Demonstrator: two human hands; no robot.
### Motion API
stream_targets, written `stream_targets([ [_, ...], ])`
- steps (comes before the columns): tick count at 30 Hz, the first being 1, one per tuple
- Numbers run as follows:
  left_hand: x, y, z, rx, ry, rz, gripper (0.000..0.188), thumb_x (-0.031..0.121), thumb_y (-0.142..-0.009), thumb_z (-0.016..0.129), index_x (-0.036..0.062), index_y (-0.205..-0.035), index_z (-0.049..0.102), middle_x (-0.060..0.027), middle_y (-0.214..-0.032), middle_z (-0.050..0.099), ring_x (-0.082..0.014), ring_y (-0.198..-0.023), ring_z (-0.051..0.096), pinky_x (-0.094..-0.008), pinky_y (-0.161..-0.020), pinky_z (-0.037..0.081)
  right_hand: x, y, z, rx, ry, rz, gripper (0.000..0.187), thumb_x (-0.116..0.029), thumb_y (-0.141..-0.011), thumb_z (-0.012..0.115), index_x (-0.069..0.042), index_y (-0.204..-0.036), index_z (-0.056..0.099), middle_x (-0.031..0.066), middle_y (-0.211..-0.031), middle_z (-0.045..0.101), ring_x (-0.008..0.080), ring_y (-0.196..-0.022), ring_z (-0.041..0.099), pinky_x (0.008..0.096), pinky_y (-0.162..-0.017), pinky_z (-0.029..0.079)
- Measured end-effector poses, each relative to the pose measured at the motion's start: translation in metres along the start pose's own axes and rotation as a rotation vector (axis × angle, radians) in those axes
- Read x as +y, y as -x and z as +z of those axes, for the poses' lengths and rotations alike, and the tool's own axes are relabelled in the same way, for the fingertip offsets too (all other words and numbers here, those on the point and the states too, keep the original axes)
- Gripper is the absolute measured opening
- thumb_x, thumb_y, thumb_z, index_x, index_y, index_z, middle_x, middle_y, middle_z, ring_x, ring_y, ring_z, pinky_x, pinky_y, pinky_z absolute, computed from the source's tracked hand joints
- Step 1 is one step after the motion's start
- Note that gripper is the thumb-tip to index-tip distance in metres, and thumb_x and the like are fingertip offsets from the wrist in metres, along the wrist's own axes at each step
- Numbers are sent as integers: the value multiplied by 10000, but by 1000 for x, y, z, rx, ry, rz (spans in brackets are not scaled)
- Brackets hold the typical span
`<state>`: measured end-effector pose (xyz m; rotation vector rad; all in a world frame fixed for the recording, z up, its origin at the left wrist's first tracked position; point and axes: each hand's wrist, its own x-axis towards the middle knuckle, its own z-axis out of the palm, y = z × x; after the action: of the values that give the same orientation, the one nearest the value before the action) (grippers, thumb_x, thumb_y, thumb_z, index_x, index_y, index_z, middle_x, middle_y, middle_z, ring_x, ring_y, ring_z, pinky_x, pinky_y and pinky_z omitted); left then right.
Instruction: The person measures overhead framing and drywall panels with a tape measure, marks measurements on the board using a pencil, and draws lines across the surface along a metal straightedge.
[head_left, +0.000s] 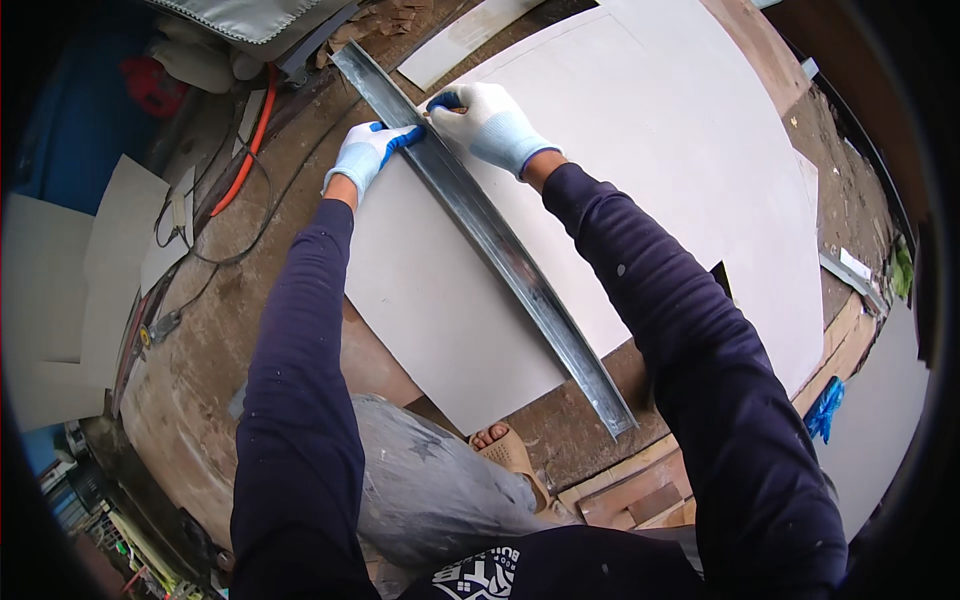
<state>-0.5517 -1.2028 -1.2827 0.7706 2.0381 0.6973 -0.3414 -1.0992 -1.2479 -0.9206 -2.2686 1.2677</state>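
A long galvanized metal channel [485, 230] lies slantwise across a large white board [680, 160], from the far left toward the near right, its near end reaching past the board's edge. My left hand [368, 152], in a white and blue work glove, grips the channel near its far end, with the thumb laid over it. Just right of the channel, my right hand [490, 122], gloved alike, is closed in a pinch close to the metal edge. Something small and brownish shows at its fingertips, too small to name.
A white strip [465, 40] lies beyond the board. An orange hose [250, 150] and a dark cord [235, 262] run along the left. Cut boards [120, 250] stand far left. My sandaled foot [510, 455] is by the near edge, close to wooden planks [645, 490]. A blue glove [825, 408] lies right.
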Motion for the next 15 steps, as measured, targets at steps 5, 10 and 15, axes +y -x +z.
stream_targets([
  [5,-1,-3,-5,6,4,1,511,435,-874,874,-18,-1100,800,-93,-1001,795,-165,-864,684,-330,-846,531,7,38,-15,-90,117,50,349,-293,-1005,671,8,-1137,790,232,-956,787,335,-837,770,396,-854,605],
  [10,-1,-1,-4,29,-37,-7,458,418,-874,874,-2,-1043,805,-56,-933,763,-145,-830,634,-305,-825,503,8,95,-38,-134,-4,55,334,-265,-972,664,1,-1129,792,257,-950,770,380,-867,771,419,-873,604],
  [15,2,-3,-1,-17,-23,-15,325,340,-917,850,38,-1026,793,-9,-952,745,-103,-850,622,-270,-832,495,15,144,-59,-183,-8,129,340,-257,-969,665,-8,-1172,775,254,-951,769,374,-872,771,416,-865,606],
])
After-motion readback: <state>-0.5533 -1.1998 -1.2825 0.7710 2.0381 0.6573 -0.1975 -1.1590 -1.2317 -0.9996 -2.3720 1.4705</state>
